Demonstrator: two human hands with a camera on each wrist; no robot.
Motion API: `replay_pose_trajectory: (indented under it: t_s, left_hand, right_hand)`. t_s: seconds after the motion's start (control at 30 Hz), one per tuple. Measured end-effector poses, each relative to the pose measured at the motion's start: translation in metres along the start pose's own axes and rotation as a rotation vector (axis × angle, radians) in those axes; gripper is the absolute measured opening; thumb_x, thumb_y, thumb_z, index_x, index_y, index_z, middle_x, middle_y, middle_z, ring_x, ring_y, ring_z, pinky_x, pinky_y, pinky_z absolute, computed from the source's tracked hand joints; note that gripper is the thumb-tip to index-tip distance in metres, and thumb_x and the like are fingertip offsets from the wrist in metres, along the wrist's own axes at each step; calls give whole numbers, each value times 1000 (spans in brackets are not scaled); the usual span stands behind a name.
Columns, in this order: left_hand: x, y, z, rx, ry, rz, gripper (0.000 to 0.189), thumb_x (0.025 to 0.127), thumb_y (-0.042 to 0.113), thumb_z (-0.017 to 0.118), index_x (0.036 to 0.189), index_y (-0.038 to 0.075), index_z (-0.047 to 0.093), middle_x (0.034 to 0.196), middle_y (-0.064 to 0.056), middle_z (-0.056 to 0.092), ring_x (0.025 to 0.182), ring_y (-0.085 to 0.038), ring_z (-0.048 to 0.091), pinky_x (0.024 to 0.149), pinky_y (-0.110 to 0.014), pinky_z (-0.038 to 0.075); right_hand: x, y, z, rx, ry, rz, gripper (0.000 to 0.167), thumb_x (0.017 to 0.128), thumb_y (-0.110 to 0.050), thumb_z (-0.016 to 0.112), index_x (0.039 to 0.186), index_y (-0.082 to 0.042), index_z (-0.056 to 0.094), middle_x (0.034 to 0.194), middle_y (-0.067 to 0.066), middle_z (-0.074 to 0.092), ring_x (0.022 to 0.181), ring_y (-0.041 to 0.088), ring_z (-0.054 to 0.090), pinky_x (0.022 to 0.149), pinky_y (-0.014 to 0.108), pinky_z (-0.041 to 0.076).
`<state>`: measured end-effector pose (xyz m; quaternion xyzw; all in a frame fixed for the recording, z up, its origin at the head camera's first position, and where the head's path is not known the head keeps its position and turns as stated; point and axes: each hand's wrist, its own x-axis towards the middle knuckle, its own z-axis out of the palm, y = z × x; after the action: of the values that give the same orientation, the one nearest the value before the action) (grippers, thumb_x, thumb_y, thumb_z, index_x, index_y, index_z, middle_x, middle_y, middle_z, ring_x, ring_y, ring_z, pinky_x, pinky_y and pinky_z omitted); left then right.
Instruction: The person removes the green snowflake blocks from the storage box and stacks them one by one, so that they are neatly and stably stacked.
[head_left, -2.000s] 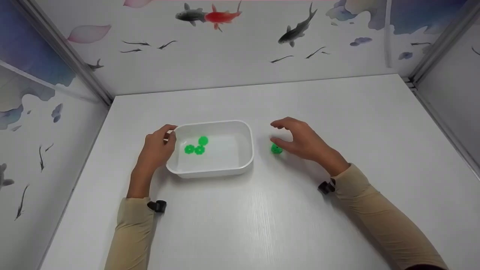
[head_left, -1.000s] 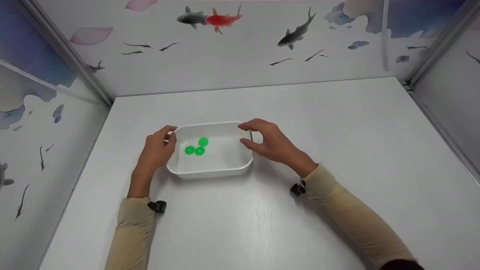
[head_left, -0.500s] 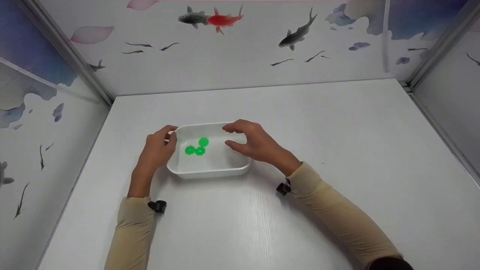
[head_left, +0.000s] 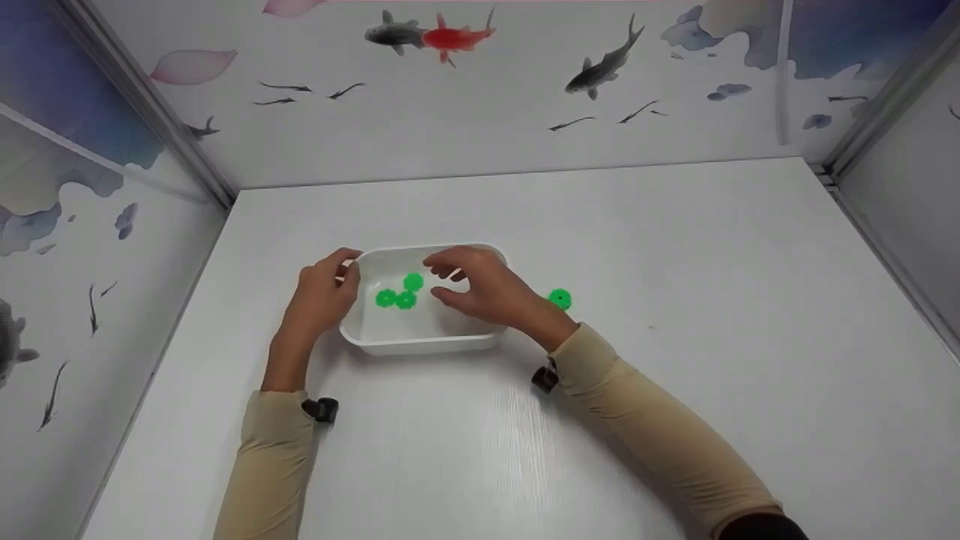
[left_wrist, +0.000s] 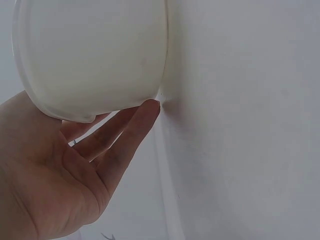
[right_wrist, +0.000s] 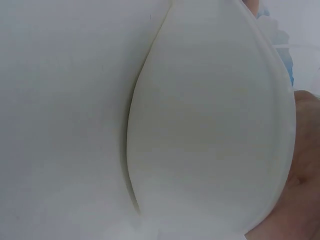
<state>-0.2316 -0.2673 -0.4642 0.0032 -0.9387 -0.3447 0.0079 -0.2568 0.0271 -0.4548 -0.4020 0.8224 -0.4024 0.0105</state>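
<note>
Three green pieces lie inside the tray.

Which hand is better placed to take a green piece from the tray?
Probably the right hand: it hovers over the white tray near three green pieces, apparently empty; the left hand holds the tray's end.

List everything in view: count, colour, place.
Container: 1, white, on the table
Flower-edged discs: 4, green; three inside the container, one on the table to its right, beside the right wrist
Table: 1, white, under the container
Wall panels: 3, mainly white; back, left and right; fish printed on back and left
Metal posts: 2, grey, back corners
Wrist devices: 2, black, one per wrist
Dark item: 1, bottom right, cut off, unidentifiable
Sleeves: 2, tan, both arms
Left hand: 1, against container's left end
Right hand: 1, over container, thumb and fingertips apart
</note>
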Motion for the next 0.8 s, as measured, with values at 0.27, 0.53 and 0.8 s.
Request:
replay_pose_trajectory:
  t_s: [0.27, 0.53, 0.8]
  left_hand:
    - [1, 0, 1, 10, -6, -6, 41, 116, 28, 45, 150, 12, 61, 129, -20, 73, 115, -36, 74, 97, -54, 62]
    - [0, 0, 0, 14, -2, 0, 40, 116, 28, 45, 149, 12, 61, 130, -20, 74, 114, -36, 74, 97, -54, 61]
    - [1, 0, 1, 0, -6, -11, 40, 116, 28, 45, 149, 14, 62, 128, -18, 74, 114, -33, 74, 96, -52, 61]
  right_hand:
    - [9, -3, 7, -38, -62, 64, 42, 102, -16, 75, 142, -3, 67, 133, 15, 74, 118, 26, 73, 101, 39, 62]
    - [17, -4, 11, -72, -122, 125, 42, 101, -14, 77, 140, -1, 68, 132, 14, 74, 116, 25, 72, 101, 37, 61]
    - [26, 0, 17, -78, -151, 173, 42, 101, -13, 76, 140, -1, 68, 132, 14, 74, 118, 26, 71, 102, 38, 60]
